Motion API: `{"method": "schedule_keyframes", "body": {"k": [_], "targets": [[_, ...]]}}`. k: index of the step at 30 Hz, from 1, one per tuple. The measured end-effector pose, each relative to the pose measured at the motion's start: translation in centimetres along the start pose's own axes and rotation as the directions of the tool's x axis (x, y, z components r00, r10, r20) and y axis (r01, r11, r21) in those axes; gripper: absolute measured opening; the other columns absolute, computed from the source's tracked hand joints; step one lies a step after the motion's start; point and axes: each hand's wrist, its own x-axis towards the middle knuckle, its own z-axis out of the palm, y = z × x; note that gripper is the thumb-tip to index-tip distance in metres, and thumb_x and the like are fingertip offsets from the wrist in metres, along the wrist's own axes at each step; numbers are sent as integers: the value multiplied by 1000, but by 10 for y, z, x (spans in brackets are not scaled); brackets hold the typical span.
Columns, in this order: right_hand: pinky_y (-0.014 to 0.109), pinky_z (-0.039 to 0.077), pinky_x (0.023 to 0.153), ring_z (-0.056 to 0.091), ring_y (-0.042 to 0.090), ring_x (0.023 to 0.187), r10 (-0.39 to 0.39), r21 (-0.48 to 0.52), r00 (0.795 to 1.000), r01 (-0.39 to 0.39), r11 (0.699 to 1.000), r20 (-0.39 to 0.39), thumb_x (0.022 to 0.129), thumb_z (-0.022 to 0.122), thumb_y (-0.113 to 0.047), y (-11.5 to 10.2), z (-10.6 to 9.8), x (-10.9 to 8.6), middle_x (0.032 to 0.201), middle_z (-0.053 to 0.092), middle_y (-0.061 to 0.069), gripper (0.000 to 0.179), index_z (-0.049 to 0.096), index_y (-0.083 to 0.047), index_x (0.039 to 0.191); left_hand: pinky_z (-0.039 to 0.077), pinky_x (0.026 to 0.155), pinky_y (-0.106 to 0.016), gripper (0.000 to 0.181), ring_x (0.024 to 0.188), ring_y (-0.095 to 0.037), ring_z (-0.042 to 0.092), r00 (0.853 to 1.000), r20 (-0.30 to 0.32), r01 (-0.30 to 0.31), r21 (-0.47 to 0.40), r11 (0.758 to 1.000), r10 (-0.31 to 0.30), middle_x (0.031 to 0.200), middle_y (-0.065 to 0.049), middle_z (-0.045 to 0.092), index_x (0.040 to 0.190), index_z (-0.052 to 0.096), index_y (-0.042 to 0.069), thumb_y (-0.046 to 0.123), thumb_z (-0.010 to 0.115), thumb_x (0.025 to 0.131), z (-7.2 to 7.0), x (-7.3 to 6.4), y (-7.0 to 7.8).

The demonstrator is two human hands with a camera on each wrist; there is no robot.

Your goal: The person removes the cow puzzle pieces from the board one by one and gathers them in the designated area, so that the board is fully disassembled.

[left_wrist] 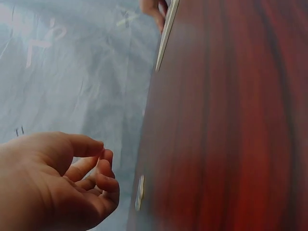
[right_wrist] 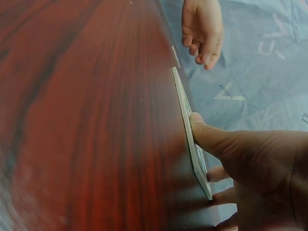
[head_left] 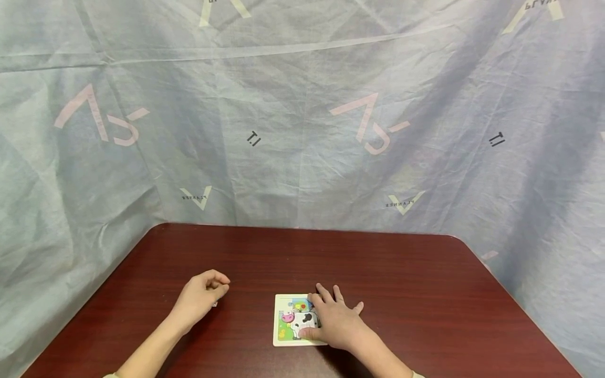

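A square cow picture puzzle board [head_left: 296, 321] with a pale border lies flat on the table. My right hand [head_left: 337, 321] rests over its right side, fingers spread and the thumb lying on the picture; part of the board is hidden under it. To the left, my left hand [head_left: 198, 296] hovers above the table with loosely bent fingers, thumb near the index fingertip, and nothing visible between them. Below it lies a small flat piece [left_wrist: 140, 192], seen edge-on in the left wrist view and mostly covered by the hand in the head view.
The dark red wood-grain table [head_left: 402, 278] has rounded far corners. A grey printed cloth [head_left: 293, 173] hangs behind it and along both sides.
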Motion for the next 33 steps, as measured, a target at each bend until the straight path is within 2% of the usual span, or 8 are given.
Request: {"method": "schedule_keyframes", "body": {"k": [9,15,25,33], "targets": [[91,22,79,31,54,141,-3,-4,1000,3,1000,4,79,74,-65,2,0,0,158,36,14,84,52,-16,144,46,67,-33,7,76,-16,56,995,69,-64,-13,998,65,82,0,64,98,70,8,6,72,92,40,0,21],[91,23,78,32,54,140,-4,-13,1000,4,1000,1,79,75,-65,2,1,0,158,37,14,84,53,-16,144,44,64,-32,7,72,-17,54,985,125,-112,-43,993,117,78,-1,61,96,69,6,6,73,90,64,3,30],[91,24,80,33,53,140,4,-25,1000,-4,1000,0,79,75,-64,1,0,-2,157,38,14,84,53,-16,144,46,62,-30,8,72,-16,56,965,192,-163,-86,983,177,78,-2,61,93,69,5,7,75,89,88,4,35],[91,24,80,32,52,141,17,-32,1000,-17,999,11,79,74,-65,1,1,-1,158,37,14,84,53,-16,143,49,64,-33,13,73,-16,58,956,239,-149,-99,984,169,80,-3,62,93,69,2,6,78,85,103,6,39]]}}
